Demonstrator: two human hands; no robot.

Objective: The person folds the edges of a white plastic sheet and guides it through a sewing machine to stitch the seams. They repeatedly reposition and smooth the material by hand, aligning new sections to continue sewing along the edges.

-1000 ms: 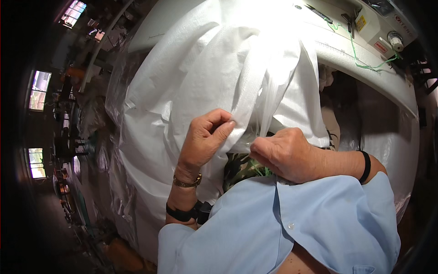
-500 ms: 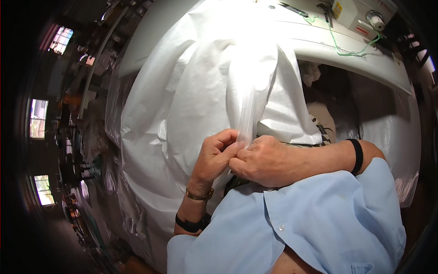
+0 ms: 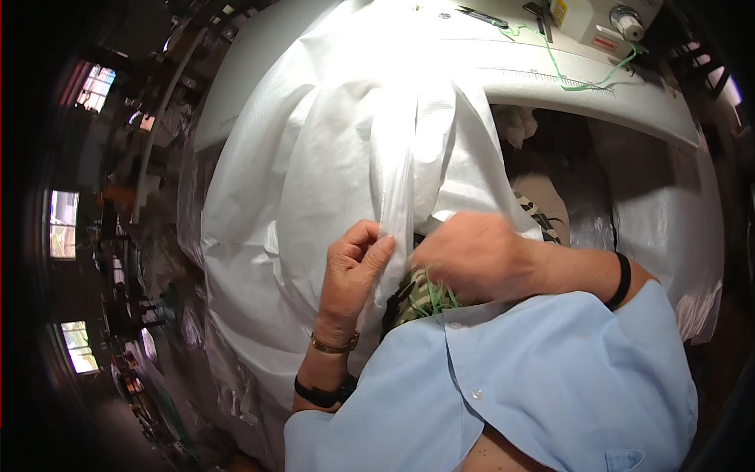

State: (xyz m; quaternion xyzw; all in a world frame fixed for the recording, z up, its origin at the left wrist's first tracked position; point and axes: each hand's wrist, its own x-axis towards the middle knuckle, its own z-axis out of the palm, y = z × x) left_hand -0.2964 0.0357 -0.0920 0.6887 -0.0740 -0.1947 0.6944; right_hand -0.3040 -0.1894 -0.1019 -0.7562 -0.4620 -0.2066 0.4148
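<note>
A large white woven plastic sheet [image 3: 330, 157] hangs from the table over my lap, gathered in long folds. My left hand [image 3: 352, 259] pinches a folded strip along its edge between thumb and fingers. Just to the right of that strip is my right hand [image 3: 476, 253], blurred by motion, its fingers curled inward; whether anything is in them I cannot make out. Between the hands, loose green threads [image 3: 437, 297] lie over camouflage-patterned cloth [image 3: 417, 293] on my lap.
The white table [image 3: 661, 114] curves across the far side, with a printed scale along it. At the far right stands a pale machine housing [image 3: 602, 20] with a round knob. Near it lie dark snips [image 3: 481, 16] and a green thread [image 3: 554, 63].
My right hand has come away from my left hand and moved right. My left hand keeps its pinch on the sheet's edge. Green threads on my lap now show between the hands.
</note>
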